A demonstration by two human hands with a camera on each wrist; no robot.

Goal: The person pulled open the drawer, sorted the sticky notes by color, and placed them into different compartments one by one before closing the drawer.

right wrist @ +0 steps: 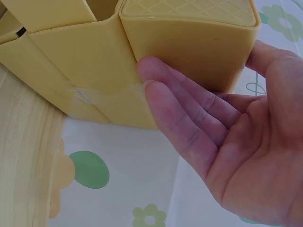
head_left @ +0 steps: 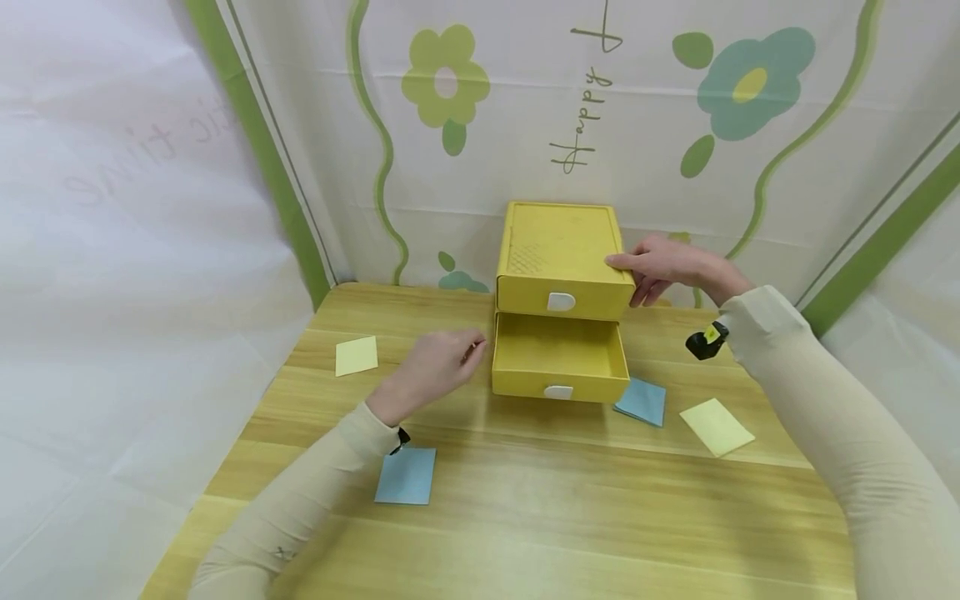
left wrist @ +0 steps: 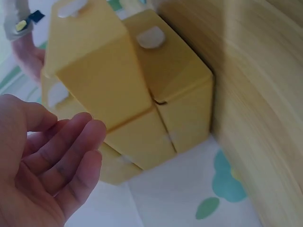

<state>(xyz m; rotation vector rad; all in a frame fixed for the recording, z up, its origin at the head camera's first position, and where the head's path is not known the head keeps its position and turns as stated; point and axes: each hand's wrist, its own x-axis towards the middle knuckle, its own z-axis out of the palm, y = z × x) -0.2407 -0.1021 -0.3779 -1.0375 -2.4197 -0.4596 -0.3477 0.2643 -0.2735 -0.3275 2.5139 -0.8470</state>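
Observation:
A yellow drawer box [head_left: 564,242] stands at the back of the table. Its middle drawer [head_left: 558,385] is pulled out, while the top drawer [head_left: 525,296] is in; the left wrist view also reveals a bottom drawer [left wrist: 165,61] beneath. My right hand [head_left: 663,265] lies at the box's right edge, thumb on the top; in the right wrist view its nearly straight fingers [right wrist: 184,123] rest along the side. Just left of the pulled-out drawer is my left hand [head_left: 441,367], fingers loosely bent, apart from the box and with nothing visible in it.
Pale yellow paper squares lie at the left [head_left: 356,356] and right [head_left: 717,427] of the wooden table [head_left: 525,517]. One blue paper square [head_left: 406,477] is near my left wrist, and blue squares [head_left: 642,402] sit beside the drawer. A printed white curtain [head_left: 517,167] hangs behind.

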